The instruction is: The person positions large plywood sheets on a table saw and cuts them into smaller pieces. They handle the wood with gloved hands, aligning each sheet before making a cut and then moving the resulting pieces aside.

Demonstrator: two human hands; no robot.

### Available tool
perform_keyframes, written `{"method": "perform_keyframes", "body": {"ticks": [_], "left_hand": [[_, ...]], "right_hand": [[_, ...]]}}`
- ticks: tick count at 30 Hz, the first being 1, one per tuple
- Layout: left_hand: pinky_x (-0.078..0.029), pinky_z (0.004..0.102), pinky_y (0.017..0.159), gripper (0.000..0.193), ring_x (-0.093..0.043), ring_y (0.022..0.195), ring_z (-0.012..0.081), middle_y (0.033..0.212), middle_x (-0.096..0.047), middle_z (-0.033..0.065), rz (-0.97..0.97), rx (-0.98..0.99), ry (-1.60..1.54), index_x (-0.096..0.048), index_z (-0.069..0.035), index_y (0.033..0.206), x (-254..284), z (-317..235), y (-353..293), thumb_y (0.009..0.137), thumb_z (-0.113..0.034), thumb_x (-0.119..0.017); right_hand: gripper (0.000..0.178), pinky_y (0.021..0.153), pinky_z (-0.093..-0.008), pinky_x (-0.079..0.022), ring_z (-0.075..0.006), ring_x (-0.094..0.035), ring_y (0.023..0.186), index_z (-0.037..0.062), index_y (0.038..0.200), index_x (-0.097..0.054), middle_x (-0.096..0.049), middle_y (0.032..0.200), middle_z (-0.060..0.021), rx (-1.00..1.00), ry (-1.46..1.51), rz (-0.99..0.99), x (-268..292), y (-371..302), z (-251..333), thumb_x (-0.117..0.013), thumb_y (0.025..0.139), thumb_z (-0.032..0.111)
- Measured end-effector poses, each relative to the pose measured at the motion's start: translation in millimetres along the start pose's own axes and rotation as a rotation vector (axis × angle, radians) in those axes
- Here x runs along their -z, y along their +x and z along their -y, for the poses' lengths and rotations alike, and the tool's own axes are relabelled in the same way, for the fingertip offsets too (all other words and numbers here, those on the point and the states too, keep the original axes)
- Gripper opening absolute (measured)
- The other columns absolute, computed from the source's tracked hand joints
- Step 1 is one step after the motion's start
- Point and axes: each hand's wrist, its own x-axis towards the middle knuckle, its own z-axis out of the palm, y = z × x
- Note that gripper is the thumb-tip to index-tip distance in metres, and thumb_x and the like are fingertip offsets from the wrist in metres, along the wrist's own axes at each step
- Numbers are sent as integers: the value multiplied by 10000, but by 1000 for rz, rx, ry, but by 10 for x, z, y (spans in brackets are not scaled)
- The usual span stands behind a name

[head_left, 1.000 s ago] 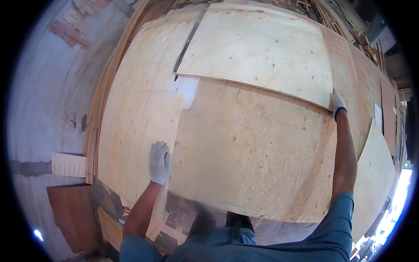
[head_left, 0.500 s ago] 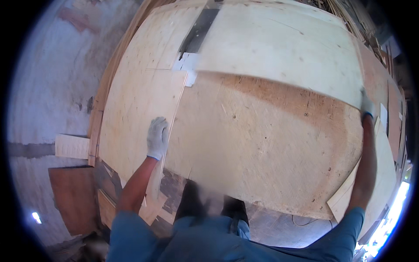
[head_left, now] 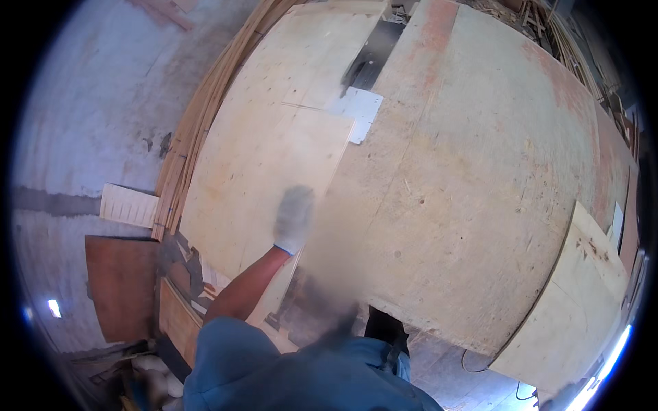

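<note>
My left hand [head_left: 295, 219], in a pale work glove, is over the right edge of a pale plywood sheet [head_left: 240, 157] on the left. Motion blurs it, but its fingers look stretched out flat, with nothing seen in them; whether it presses on the sheet I cannot tell. To the right lies a large worn board [head_left: 473, 212] with reddish stains toward its far side. A white piece [head_left: 361, 109] sits between the two at the far end of the left sheet. My right hand is out of view.
Long wood strips [head_left: 185, 151] run along the left sheet's outer side. A brown panel [head_left: 122, 288] leans at the lower left, near a light slatted piece [head_left: 129, 205]. At the right, a loose plywood piece [head_left: 569, 308] overlaps the worn board. Scrap wood [head_left: 541, 27] is piled far right.
The pale sheet across the far part of the worn board is gone from view, baring the stained surface. My right hand, at that sheet's edge before, has left the view. The view has shifted.
</note>
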Motion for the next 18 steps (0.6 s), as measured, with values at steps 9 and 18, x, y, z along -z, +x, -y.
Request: {"method": "perform_keyframes", "body": {"ticks": [9, 18], "left_hand": [[-427, 455, 1005, 182, -559, 1127, 352, 1142, -629, 169, 2, -25, 63, -632, -24, 1013, 12, 153, 25, 887, -136, -564], [-456, 446, 991, 196, -580, 1121, 350, 1130, -659, 168, -245, 60, -374, -654, -6, 1020, 120, 188, -123, 871, -126, -610]], "right_hand": [[262, 649, -297, -500, -144, -616, 715, -6, 890, -687, -662, 808, -66, 279, 207, 870, -2929, -3344, 2417, -520, 958, 183], [285, 877, -382, -498, -346, -644, 1036, 19, 1132, -631, -675, 1052, -196, 702, 255, 945, -3729, -5594, 3503, -567, 953, 231]]}}
